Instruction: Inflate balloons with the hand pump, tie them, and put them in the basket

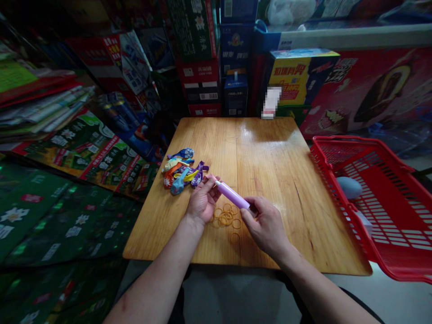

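A purple cylindrical pump (233, 195) with a pale nozzle lies between my hands, over the wooden table (266, 157). My right hand (265, 221) is closed round its near right end. At the nozzle, my left hand (204, 201) pinches a pink balloon (211, 177), its fingers curled; whether the balloon sits on the nozzle is too small to tell. Several uninflated balloons (182, 173) in blue, orange, yellow and purple lie in a pile left of my left hand. Several tan rubber bands (226, 218) are spread on the table between and below my hands.
A red plastic basket (371, 245) stands right of the table, with a blue-grey round object (349, 187) inside. Stacked boxes (200, 76) and a yellow-and-blue box (290, 76) are behind the table. Green packages (67, 220) and piled papers (37, 103) line the left side.
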`<action>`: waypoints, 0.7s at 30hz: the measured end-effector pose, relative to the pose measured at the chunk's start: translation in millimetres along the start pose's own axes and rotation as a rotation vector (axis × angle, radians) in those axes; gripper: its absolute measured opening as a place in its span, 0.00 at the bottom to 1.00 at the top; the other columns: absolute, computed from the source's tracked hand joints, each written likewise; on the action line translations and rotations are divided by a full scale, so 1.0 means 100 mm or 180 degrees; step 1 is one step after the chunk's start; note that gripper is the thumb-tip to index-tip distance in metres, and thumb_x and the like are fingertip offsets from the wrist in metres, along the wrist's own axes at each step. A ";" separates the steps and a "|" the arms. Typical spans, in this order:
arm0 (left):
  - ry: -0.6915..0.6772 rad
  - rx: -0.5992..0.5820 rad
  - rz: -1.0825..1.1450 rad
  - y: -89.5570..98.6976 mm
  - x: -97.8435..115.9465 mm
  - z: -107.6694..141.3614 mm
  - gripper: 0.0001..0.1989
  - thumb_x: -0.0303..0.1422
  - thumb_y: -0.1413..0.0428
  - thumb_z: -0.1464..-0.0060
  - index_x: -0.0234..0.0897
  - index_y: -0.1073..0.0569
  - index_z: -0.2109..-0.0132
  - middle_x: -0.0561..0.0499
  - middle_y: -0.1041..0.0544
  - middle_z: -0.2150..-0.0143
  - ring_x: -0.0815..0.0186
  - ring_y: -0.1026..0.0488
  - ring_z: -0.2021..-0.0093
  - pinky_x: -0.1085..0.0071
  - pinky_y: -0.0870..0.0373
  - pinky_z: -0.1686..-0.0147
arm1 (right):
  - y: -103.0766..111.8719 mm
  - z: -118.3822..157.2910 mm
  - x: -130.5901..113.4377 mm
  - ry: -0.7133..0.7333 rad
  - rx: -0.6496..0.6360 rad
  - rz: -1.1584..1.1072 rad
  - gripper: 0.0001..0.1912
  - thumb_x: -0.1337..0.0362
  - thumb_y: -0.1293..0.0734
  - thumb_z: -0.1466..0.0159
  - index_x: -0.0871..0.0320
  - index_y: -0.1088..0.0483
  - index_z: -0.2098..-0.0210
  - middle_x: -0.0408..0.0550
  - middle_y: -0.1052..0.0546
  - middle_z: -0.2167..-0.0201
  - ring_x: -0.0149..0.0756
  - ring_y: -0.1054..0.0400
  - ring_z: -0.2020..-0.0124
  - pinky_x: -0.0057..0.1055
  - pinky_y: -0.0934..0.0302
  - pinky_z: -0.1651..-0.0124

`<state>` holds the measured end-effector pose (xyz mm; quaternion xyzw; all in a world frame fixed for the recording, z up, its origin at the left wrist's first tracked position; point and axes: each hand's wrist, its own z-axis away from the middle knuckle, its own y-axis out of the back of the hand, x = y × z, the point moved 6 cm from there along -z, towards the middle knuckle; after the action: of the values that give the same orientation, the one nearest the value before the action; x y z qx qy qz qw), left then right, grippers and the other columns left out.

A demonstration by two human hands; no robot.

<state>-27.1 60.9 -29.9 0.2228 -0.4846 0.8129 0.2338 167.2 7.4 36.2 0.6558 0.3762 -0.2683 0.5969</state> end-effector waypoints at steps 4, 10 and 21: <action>0.0003 0.0033 -0.0024 0.02 -0.01 0.00 0.13 0.26 0.29 0.49 0.38 0.22 0.58 0.50 0.16 0.59 0.65 0.17 0.59 0.71 0.22 0.58 | -0.04 0.01 0.07 -0.0420 -0.0200 -0.0321 0.13 0.58 0.36 0.31 0.57 0.22 0.59 0.48 0.22 0.72 0.38 0.30 0.72 0.34 0.40 0.68; 0.0026 0.0007 0.0018 0.01 -0.01 0.01 0.12 0.25 0.29 0.49 0.37 0.22 0.59 0.51 0.16 0.60 0.68 0.18 0.62 0.72 0.23 0.59 | -0.26 0.05 0.28 -0.1438 -0.0637 -0.1889 0.20 0.49 0.36 0.32 0.59 0.25 0.68 0.52 0.21 0.72 0.36 0.29 0.76 0.32 0.37 0.72; 0.0037 -0.0002 0.0036 -0.01 0.01 0.02 0.11 0.25 0.29 0.49 0.37 0.21 0.59 0.51 0.16 0.61 0.69 0.18 0.63 0.74 0.23 0.60 | -0.34 0.07 0.31 -0.1804 -0.0804 -0.2459 0.15 0.52 0.30 0.37 0.59 0.26 0.67 0.49 0.25 0.72 0.31 0.35 0.77 0.31 0.42 0.73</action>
<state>-27.0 59.9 -27.5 0.2152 -0.4848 0.8154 0.2321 157.7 5.6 -9.4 0.2922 0.4443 -0.5901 0.6075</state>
